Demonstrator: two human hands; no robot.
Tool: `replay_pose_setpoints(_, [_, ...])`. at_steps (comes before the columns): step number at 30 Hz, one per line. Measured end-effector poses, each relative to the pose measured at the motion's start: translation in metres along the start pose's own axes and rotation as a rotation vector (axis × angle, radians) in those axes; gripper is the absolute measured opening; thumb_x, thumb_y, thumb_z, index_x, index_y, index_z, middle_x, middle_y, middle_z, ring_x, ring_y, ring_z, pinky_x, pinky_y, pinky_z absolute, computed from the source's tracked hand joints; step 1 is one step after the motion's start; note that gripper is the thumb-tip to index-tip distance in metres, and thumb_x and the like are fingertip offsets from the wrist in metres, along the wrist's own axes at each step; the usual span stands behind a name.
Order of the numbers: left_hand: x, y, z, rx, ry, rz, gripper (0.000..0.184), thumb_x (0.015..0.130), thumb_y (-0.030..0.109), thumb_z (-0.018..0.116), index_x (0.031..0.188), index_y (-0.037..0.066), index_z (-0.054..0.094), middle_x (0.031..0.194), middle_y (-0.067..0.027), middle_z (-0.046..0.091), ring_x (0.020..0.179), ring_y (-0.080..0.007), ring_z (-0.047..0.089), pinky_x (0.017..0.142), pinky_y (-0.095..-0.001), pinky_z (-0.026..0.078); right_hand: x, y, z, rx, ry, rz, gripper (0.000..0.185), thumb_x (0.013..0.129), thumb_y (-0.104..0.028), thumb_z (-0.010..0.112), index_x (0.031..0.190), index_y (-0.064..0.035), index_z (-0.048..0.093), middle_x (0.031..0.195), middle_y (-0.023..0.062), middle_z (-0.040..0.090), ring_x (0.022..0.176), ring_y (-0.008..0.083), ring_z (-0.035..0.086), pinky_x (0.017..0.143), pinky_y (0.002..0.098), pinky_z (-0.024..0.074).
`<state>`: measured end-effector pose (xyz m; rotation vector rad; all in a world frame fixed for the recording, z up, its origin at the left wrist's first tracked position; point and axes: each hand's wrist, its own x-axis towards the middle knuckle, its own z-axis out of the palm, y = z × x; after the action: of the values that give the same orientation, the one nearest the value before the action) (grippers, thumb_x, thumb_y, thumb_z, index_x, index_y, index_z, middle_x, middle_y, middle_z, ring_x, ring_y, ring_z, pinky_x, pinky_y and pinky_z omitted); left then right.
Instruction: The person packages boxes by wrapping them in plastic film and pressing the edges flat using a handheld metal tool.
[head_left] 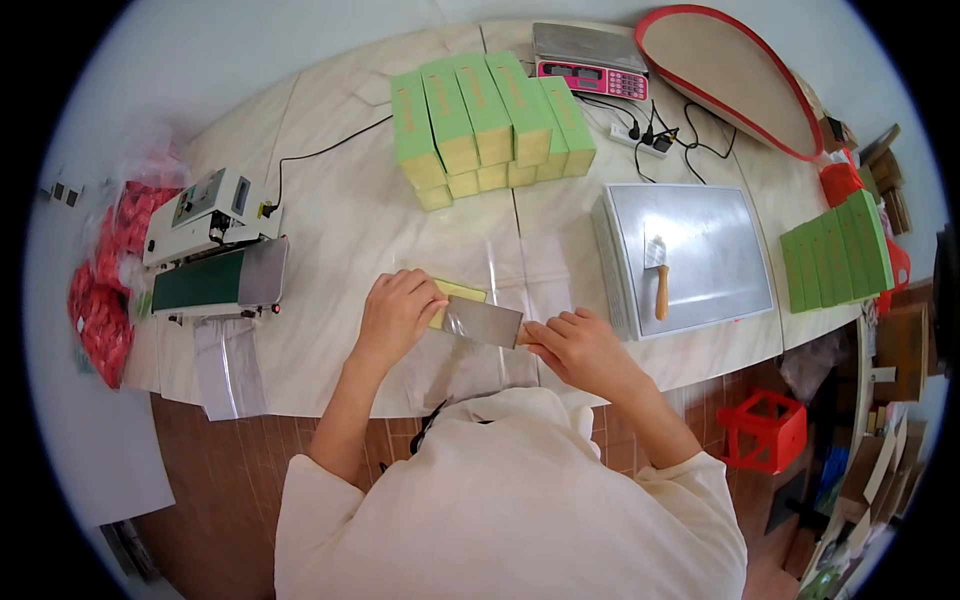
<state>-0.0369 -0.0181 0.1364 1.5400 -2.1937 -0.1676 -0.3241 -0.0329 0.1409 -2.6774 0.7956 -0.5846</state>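
Right hand [577,347] holds a metal blade [484,322] pointing lengthwise leftward.

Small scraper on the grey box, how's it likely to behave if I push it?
The small scraper would probably slide easily, as the grey box has a smooth, shiny-looking top. It seems unlikely to roll far, since its blade looks broad and flat.

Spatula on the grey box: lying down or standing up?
Lying down: the spatula stretches along the grey box, blade and handle against its top.
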Motion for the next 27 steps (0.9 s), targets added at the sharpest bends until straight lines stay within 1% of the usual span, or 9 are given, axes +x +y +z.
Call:
replay_pose_setpoints(4, [-0.001,0.000,-0.001,0.010,0.015,0.025,0.010,0.081,0.015,0.071,0.080,0.009,0.064,0.085,-0.0029,0.058,0.081,-0.0241,0.057,0.074,-0.0366,0.042,-0.013,0.008,-0.007,0.040,0.021,0.031,0.020,0.085,-0.014,0.069,0.104,-0.0096,0.063,0.069,0.0017,0.057,0.067,0.0204,0.059,0.063,0.0334,0.0435])
replay_pose_setpoints(8, [0.000,-0.002,0.002,0.014,0.013,0.026,0.010,0.081,0.015,0.071,0.082,0.009,0.064,0.086,-0.0028,0.059,0.082,-0.0242,0.057,0.075,-0.0366,0.043,-0.024,0.014,-0.017,0.129,0.072,0.081,0.018,0.082,-0.011,0.071,0.100,-0.0057,0.067,0.070,0.0043,0.060,0.065,0.0237,0.058,0.062,0.0352,0.0438])
replay_pose_setpoints(10, [0.001,-0.001,0.002,0.031,0.026,0.033,0.008,0.081,0.014,0.071,0.081,0.009,0.065,0.084,-0.0012,0.058,0.082,-0.0205,0.057,0.076,-0.0356,0.043,-0.027,0.015,-0.020,0.158,0.088,0.103,0.017,0.082,-0.010,0.071,0.097,-0.0047,0.068,0.069,0.0050,0.061,0.064,0.0246,0.058,0.061,0.0360,0.0438])
replay_pose_setpoints(12, [0.001,-0.003,0.004,0.021,0.016,0.026,0.009,0.081,0.015,0.071,0.082,0.009,0.065,0.085,-0.0017,0.059,0.082,-0.0221,0.057,0.076,-0.0358,0.043,-0.029,0.014,-0.022,0.202,0.068,0.166,0.017,0.080,-0.008,0.072,0.097,-0.0038,0.068,0.070,0.0062,0.062,0.063,0.0250,0.059,0.060,0.0366,0.0440])
replay_pose_setpoints(15, [0.001,-0.005,0.008,0.025,-0.001,0.025,0.010,0.081,0.016,0.071,0.082,0.008,0.065,0.087,-0.0023,0.060,0.083,-0.0234,0.057,0.077,-0.0360,0.043,-0.027,0.011,-0.011,0.270,0.130,0.151,0.017,0.081,-0.008,0.072,0.097,-0.0038,0.069,0.070,0.0065,0.062,0.062,0.0251,0.059,0.059,0.0371,0.0440])
replay_pose_setpoints(18, [0.003,-0.004,0.008,0.042,-0.017,0.018,0.010,0.082,0.016,0.070,0.081,0.009,0.064,0.087,-0.0023,0.060,0.083,-0.0231,0.057,0.077,-0.0360,0.042,-0.017,0.001,-0.004,0.291,0.111,0.114,0.018,0.081,-0.009,0.071,0.098,-0.0041,0.068,0.070,0.0065,0.062,0.062,0.0255,0.058,0.057,0.0374,0.0438])
replay_pose_setpoints(22, [0.005,-0.002,0.006,0.035,-0.001,-0.019,0.010,0.082,0.014,0.070,0.084,0.009,0.063,0.087,-0.0028,0.060,0.084,-0.0233,0.057,0.076,-0.0365,0.042,-0.006,-0.002,0.006,0.300,0.150,0.064,0.015,0.083,-0.010,0.070,0.097,-0.0049,0.067,0.069,0.0063,0.060,0.061,0.0257,0.057,0.055,0.0372,0.0432])
replay_pose_setpoints(24, [0.004,-0.004,0.007,0.045,0.006,-0.028,0.010,0.081,0.013,0.070,0.085,0.009,0.062,0.087,-0.0030,0.060,0.084,-0.0237,0.057,0.076,-0.0368,0.043,-0.005,0.000,0.009,0.202,0.117,0.102,0.010,0.084,-0.010,0.069,0.092,-0.0065,0.065,0.067,0.0064,0.058,0.061,0.0255,0.057,0.054,0.0373,0.0439])
replay_pose_setpoints(27, [0.003,-0.005,0.007,0.074,0.005,-0.040,0.011,0.080,0.011,0.071,0.087,0.009,0.063,0.088,-0.0021,0.061,0.085,-0.0225,0.058,0.077,-0.0362,0.044,0.000,0.001,0.008,0.185,0.145,0.152,0.008,0.084,-0.011,0.069,0.088,-0.0083,0.063,0.066,0.0062,0.056,0.060,0.0251,0.057,0.053,0.0374,0.0451])
